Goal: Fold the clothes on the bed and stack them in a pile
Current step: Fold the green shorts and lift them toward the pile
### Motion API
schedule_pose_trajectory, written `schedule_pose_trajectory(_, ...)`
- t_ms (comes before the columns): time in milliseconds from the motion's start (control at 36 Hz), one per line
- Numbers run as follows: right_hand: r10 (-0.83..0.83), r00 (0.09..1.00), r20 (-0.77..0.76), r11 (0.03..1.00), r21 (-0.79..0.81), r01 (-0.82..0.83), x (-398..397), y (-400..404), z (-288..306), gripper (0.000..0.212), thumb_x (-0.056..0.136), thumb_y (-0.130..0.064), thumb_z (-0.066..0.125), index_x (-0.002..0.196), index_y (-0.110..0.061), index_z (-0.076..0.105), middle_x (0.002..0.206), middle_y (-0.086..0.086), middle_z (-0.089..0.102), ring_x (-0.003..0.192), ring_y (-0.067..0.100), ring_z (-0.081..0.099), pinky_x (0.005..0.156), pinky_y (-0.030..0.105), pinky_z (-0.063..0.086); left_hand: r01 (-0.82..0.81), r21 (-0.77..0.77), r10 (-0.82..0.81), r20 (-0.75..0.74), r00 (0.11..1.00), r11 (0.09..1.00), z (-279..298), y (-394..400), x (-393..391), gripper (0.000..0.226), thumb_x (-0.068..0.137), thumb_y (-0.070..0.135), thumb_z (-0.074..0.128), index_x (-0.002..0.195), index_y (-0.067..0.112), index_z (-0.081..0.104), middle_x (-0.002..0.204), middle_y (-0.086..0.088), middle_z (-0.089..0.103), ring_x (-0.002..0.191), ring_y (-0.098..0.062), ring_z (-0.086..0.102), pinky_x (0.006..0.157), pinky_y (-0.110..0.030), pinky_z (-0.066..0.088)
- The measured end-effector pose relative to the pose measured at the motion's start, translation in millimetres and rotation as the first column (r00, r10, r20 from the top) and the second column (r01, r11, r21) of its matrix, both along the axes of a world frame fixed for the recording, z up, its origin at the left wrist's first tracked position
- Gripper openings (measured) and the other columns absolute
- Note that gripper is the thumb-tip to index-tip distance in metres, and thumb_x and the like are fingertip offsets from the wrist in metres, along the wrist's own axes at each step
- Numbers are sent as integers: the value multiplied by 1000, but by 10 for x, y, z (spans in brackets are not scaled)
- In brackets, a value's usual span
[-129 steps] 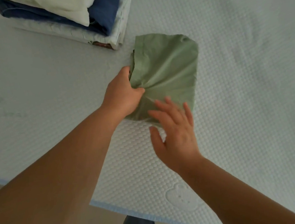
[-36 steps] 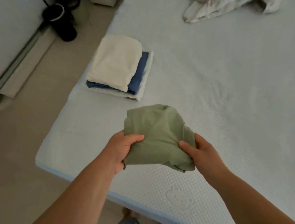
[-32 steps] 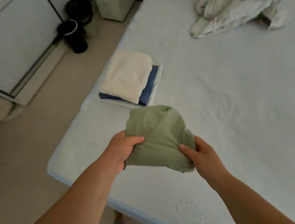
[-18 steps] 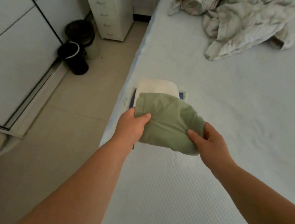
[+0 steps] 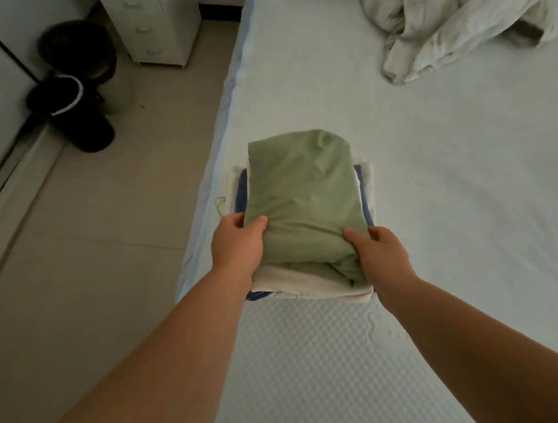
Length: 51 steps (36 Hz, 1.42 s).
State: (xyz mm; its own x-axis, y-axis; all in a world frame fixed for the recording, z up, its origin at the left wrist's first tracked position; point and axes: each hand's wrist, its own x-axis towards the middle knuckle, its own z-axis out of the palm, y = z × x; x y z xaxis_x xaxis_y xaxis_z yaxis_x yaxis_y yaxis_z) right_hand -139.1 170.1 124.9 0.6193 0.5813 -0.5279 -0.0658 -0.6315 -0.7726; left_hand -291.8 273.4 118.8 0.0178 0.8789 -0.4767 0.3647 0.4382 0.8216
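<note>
Head view: the folded green garment (image 5: 303, 202) lies on top of the pile (image 5: 313, 287) of folded clothes, which sits at the left edge of the bed (image 5: 437, 199). Left hand (image 5: 237, 244) pinches the garment's near left corner, thumb on top. Right hand (image 5: 379, 250) grasps the near right corner, fingers curled around the fabric.

Progress: the pile shows cream, blue and white layers under the green piece. Placement of the green piece appears nearly done; release of both grips is left. A crumpled heap of pale clothes (image 5: 449, 21) lies unfolded near the far right corner of the bed and is judged to be the remaining work.

Change from half a second ago: the garment was held in the air short of the pile; it now rests squarely on it.
</note>
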Motion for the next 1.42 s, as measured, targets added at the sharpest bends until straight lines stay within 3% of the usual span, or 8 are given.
schedule_pose_trajectory(111, -31, 997, 66, 1000, 7, 31, 5, -66, 0, 52, 85, -41, 61, 130, -20, 44, 108, -7, 56, 90, 11, 54, 81, 29, 42, 43, 101, -37, -64, 997, 994, 80, -83, -43, 22, 86, 33, 60, 103, 31, 46, 85, 19, 50, 72, 4, 46, 56, -15, 30)
schedule_pose_trajectory(250, 96, 986, 133, 995, -52, -90, 7, -170, 53, 56, 86, -44, 58, 136, -24, 40, 117, -5, 53, 93, 11, 53, 72, 26, 41, 181, 107, -155, -220, 963, 978, 277, -194, -140, 34, 87, 30, 59, 118, 30, 45, 101, 11, 54, 75, 1, 49, 58, -17, 32)
schedule_pose_trajectory(417, 218, 957, 190, 972, -127, -197, 54, -177, 40, 56, 86, -42, 58, 136, -24, 40, 113, -9, 46, 92, 8, 49, 66, 19, 38, 426, 477, -251, -387, 887, 769, 465, -187, 2, 60, 85, 41, 49, 140, 21, 40, 143, -2, 41, 133, -19, 34, 109, -38, 26)
schedule_pose_trajectory(611, 336, 817, 469, 934, -55, -353, -25, -49, 57, 66, 86, -56, 37, 145, -29, 27, 145, -8, 29, 133, 10, 24, 109, 34, 25, 848, 77, -549, -730, 406, 525, 0, -186, 218, 66, 90, 62, 25, 148, 36, 8, 159, -1, -5, 145, -20, -8, 115, -45, -3)
schedule_pose_trajectory(750, 569, 674, 472, 820, -262, -509, -95, -136, -251, 63, 92, -57, 27, 149, -33, 12, 157, -7, 8, 143, 10, 6, 115, 32, 6, 843, 113, -537, -724, 432, 526, -128, -235, 206, 69, 85, 63, 23, 147, 39, 6, 158, 2, -7, 144, -18, -9, 115, -46, -2)
schedule_pose_trajectory(1083, 131, 912, 389, 980, 89, -179, 530, 731, 31, 38, 90, -44, 50, 120, -21, 58, 109, -8, 57, 102, 10, 54, 83, 26, 38, 848, 94, -531, -743, 408, 522, -92, -211, 192, 100, 57, 89, 18, 145, 45, 0, 158, 4, -8, 144, -18, -9, 113, -52, 3)
schedule_pose_trajectory(1278, 573, 761, 304, 820, -218, -530, 846, 1372, 174, 13, 84, -26, 63, 96, -25, 65, 96, -7, 59, 93, 12, 53, 81, 25, 39, 838, 121, -533, -720, 443, 533, -139, -225, 185, 98, 58, 88, 20, 144, 45, -2, 157, 6, -12, 143, -17, -12, 114, -51, 4)
schedule_pose_trajectory(1417, 343, 934, 98, 935, 53, -349, 951, 1506, 280, 15, 83, -6, 60, 74, -18, 61, 81, -4, 58, 82, 11, 55, 73, 22, 47, 831, 140, -523, -718, 459, 538, -171, -222, 164, 98, 59, 88, 20, 144, 45, -2, 157, 7, -11, 143, -17, -11, 114, -50, 5)
